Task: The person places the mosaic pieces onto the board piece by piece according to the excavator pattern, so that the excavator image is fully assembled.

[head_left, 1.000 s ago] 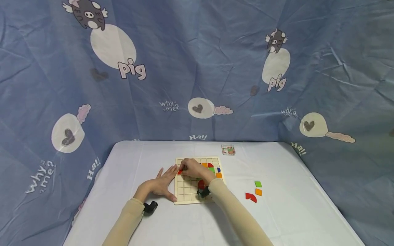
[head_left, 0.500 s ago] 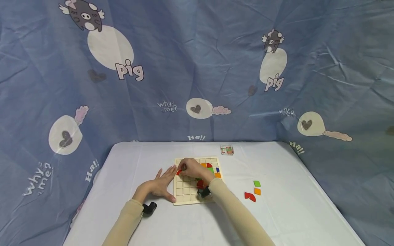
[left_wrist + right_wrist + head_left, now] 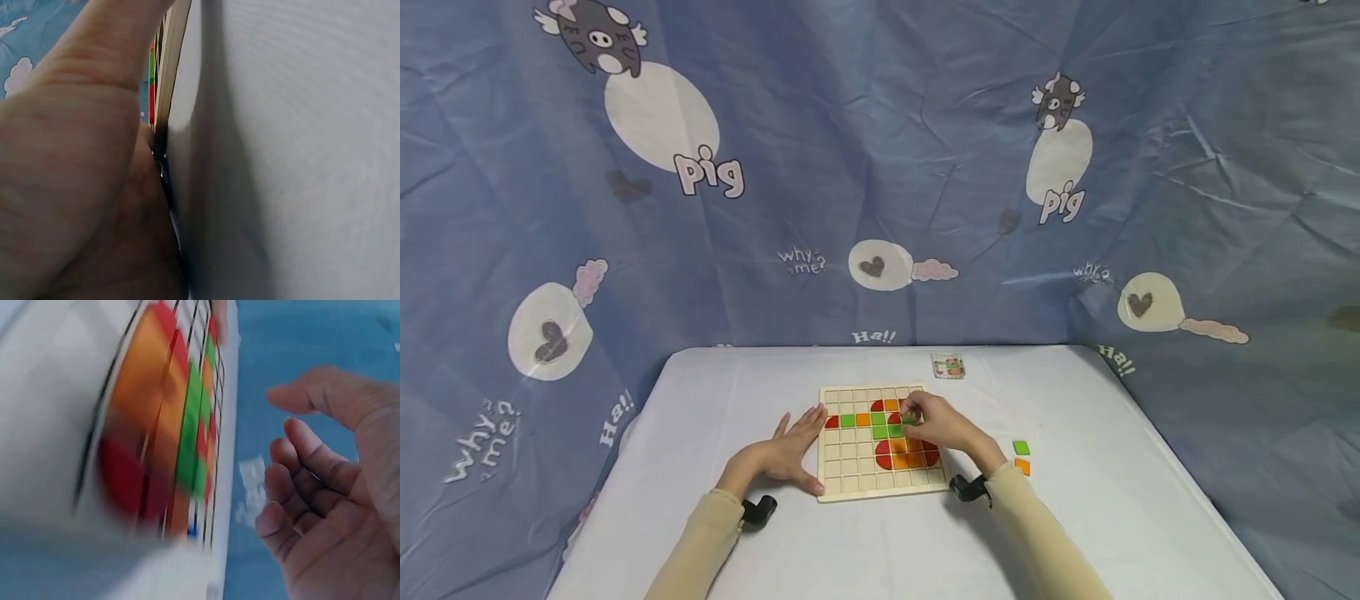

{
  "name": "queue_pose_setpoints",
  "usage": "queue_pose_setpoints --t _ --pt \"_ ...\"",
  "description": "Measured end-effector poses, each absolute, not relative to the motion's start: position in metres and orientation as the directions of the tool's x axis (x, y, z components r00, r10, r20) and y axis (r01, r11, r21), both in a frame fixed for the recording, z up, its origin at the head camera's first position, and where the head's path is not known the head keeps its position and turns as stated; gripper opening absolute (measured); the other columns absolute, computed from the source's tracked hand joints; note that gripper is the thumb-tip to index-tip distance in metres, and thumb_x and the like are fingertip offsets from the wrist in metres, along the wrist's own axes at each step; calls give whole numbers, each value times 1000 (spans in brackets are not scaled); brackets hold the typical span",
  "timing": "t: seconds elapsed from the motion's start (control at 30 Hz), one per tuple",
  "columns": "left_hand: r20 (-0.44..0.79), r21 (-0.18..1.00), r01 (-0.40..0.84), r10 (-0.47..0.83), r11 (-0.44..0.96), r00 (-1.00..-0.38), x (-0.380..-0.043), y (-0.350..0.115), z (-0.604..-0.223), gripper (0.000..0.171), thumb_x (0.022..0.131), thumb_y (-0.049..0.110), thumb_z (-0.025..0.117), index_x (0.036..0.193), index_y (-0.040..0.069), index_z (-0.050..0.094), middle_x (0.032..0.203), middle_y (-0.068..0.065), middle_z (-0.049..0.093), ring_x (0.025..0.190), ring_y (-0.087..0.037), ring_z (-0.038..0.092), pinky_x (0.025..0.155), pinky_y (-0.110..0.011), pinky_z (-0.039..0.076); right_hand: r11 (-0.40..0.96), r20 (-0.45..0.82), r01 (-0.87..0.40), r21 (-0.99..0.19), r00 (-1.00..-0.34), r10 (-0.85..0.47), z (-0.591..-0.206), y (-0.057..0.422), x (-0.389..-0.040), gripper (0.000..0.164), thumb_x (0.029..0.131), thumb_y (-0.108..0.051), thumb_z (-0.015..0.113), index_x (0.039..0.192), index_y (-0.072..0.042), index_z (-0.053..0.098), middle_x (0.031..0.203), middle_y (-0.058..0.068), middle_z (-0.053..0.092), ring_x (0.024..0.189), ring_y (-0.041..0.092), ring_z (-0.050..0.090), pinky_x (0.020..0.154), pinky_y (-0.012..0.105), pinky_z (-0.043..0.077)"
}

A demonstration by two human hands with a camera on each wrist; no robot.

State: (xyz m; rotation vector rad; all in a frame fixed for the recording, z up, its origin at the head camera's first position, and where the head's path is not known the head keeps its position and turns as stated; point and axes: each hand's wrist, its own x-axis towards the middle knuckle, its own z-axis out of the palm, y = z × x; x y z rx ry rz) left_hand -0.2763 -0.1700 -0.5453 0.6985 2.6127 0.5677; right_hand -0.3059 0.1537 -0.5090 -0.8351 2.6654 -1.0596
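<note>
A pale wooden grid board (image 3: 850, 468) lies on the white table, bearing red, green, orange and blue pieces. My left hand (image 3: 784, 457) is spread flat along its left side, thumb at the near corner and fingertips at the edge higher up. The board's edge (image 3: 173, 65) also shows in the left wrist view. Above the board's right half, my right hand (image 3: 946, 423) covers several pieces. In the right wrist view its fingers are loosely bent and the thumb stands apart, with nothing between them. A red quarter-circle piece (image 3: 832, 422) sits at the left end of a row.
On the table right of the board lie a green square (image 3: 1021, 447) and an orange square (image 3: 1022, 467), the latter partly behind the right sleeve. A small picture card (image 3: 948, 366) is at the back. Blue printed cloth (image 3: 820, 317) hangs behind the table.
My right hand has left the red quarter-circle piece at the board's left side and moved right, uncovering the row and the pieces in the middle. My left hand stays at the edge.
</note>
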Motion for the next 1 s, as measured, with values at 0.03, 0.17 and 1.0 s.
queue_pose_setpoints --t 0.03,0.17,1.0 --pt "-250 472 381 535 795 -807 -276 -170 -546 139 59 67 79 155 4 1 163 -12 -6 151 -30 -7 118 -58 -12 602 68 -430 -672 -846 -529 -510 166 -302 21 85 -15 71 101 -6 60 92 4 61 81 13 53 68 24 48" --pt "-256 468 375 529 800 -809 -276 -170 -548 140 58 70 78 155 6 1 163 -10 -7 151 -28 -8 118 -57 -12 639 80 -347 -687 -909 -408 -514 216 -286 19 83 -13 73 97 -7 61 89 1 60 81 14 53 67 24 46" --pt "-244 473 388 540 791 -805 -279 -171 -551 140 57 71 78 155 7 1 164 -10 -7 151 -28 -8 118 -57 -12 831 -67 59 -553 -997 26 -539 320 -258 34 81 -25 77 93 2 59 82 7 61 68 15 52 57 25 44"
